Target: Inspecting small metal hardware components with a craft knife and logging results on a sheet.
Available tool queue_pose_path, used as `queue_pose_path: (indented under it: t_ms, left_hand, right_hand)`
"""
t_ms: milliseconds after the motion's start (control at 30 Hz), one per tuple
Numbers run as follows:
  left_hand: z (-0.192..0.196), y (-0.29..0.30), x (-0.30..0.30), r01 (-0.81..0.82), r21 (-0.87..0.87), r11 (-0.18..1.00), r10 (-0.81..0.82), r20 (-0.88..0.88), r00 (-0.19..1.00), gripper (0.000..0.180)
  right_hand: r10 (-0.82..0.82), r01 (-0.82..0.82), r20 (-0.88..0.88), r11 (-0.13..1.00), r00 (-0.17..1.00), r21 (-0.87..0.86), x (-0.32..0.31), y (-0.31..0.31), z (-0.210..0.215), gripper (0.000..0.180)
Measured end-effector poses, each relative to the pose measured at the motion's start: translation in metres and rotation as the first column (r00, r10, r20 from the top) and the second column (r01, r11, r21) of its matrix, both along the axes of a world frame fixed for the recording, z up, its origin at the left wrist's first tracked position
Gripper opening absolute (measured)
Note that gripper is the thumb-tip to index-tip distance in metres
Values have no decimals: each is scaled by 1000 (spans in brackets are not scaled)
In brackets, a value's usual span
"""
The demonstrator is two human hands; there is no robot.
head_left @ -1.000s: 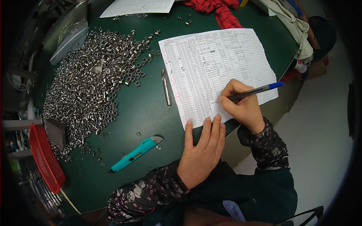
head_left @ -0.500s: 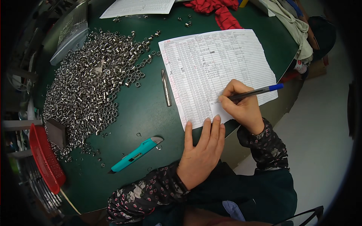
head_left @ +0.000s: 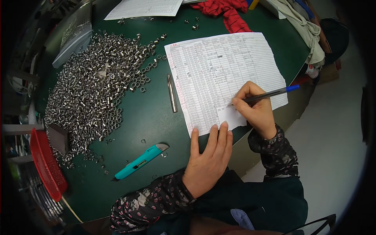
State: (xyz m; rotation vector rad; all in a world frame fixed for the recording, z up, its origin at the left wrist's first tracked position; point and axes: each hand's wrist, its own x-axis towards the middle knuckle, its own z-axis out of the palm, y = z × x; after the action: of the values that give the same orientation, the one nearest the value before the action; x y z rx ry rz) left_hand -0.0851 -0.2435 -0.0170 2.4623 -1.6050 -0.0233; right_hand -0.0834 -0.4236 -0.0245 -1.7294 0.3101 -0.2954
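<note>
A pen (head_left: 270,94) with a dark barrel and a blue end is pinched in my right hand (head_left: 256,109), its tip at a small white slip (head_left: 231,116). The slip lies on a large printed sheet (head_left: 231,58) ruled in rows and columns, with handwritten marks. My left hand (head_left: 209,160) lies flat with fingers stretched, fingertips pressing the near edge of the sheet and slip. Left of the sheet lies a fluted metal cutter bit (head_left: 172,94). A teal utility knife (head_left: 139,162) rests left of my left hand.
A big heap of small metal rings (head_left: 94,86) covers the table's left side, with a dark block (head_left: 58,138) and a red basket (head_left: 47,164) at its edge. Farther back are another printed sheet (head_left: 143,8) and a red cloth (head_left: 229,13). Another person sits at the far right.
My right hand has shifted slightly right with the pen, uncovering more of the slip. My left hand stays in nearly the same place.
</note>
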Motion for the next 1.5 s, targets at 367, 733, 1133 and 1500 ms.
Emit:
queue_pose_path:
  t_ms: [367, 733, 1133, 1500]
  left_hand:
    - [2, -1, 1, -5, 14, 1000, 6, -21, 1000, 63]
    - [1, 0, 0, -7, 3, 1000, 7, -25, 1000, 64]
    - [1, 0, 1, -8, 14, 1000, 8, -14, 1000, 67]
    - [1, 0, 0, -3, 14, 1000, 3, -18, 1000, 64]
  right_hand:
    - [9, -9, -2, 999, 1000, -41, 0, 1, -2, 12]
    - [9, -9, 9, 999, 1000, -39, -1, 2, -2, 12]
    - [53, -54, -9, 983, 999, -173, 0, 1, 1, 10]
    - [71, -74, -21, 980, 997, -184, -1, 1, 0, 11]
